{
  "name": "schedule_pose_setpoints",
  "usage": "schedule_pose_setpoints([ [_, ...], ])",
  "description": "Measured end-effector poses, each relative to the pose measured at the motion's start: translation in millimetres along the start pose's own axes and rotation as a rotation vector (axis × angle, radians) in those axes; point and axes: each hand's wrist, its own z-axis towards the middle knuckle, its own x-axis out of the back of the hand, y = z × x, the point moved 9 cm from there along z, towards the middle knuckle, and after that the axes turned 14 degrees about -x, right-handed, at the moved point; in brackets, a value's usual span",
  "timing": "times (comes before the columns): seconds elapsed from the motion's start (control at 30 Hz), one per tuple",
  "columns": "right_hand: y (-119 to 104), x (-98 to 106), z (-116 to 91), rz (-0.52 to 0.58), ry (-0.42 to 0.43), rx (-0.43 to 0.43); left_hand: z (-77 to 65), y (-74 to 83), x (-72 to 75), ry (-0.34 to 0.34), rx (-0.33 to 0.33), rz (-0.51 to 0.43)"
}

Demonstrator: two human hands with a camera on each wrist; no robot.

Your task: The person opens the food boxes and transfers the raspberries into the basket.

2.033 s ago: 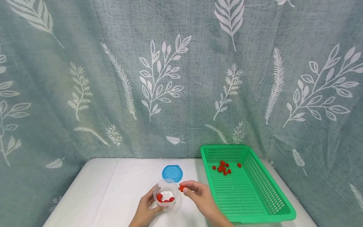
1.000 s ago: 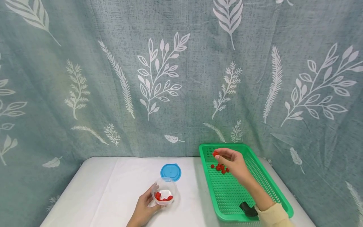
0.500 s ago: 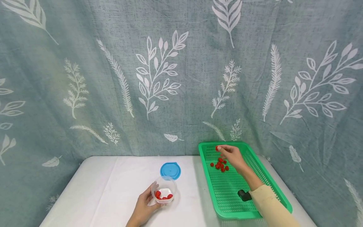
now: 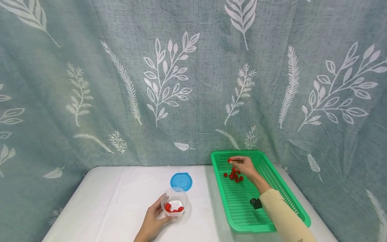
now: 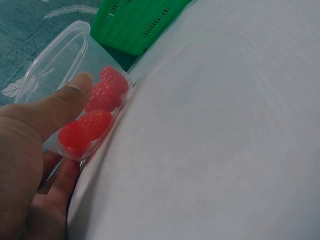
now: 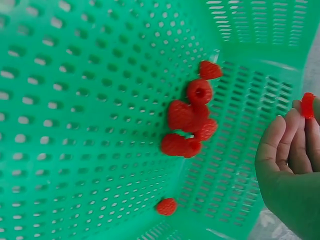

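A leafy curtain at the back, a white table below, and there's the green basket under the right grip! The left grip is spread round the clear container, thumb across its wall in the left wrist view, with raspberries at the bottom. Just beyond that grip lies the blue lid, a head-view exclusive. Over to the right wrist: basket berries bunched near the grip, one showing a hollow the head view misses. And the right grip, nearly together, pinches a single raspberry!
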Motion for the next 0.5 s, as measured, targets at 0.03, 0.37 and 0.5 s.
schedule_pose_setpoints([
  [0.03, 2.2, 0.1, 1.7, 0.000, 0.006, -0.010, 0.0, -0.7, -0.2, -0.003, 0.003, 0.001],
  [0.37, 14.5, -1.8, 13.7, -0.006, 0.006, -0.046, 0.1, -6.6, -3.0, -0.051, 0.013, 0.025],
  [0.5, 19.7, -3.1, 18.3, 0.010, -0.005, -0.070, 0.3, -3.8, -2.3, -0.052, -0.003, 0.035],
])
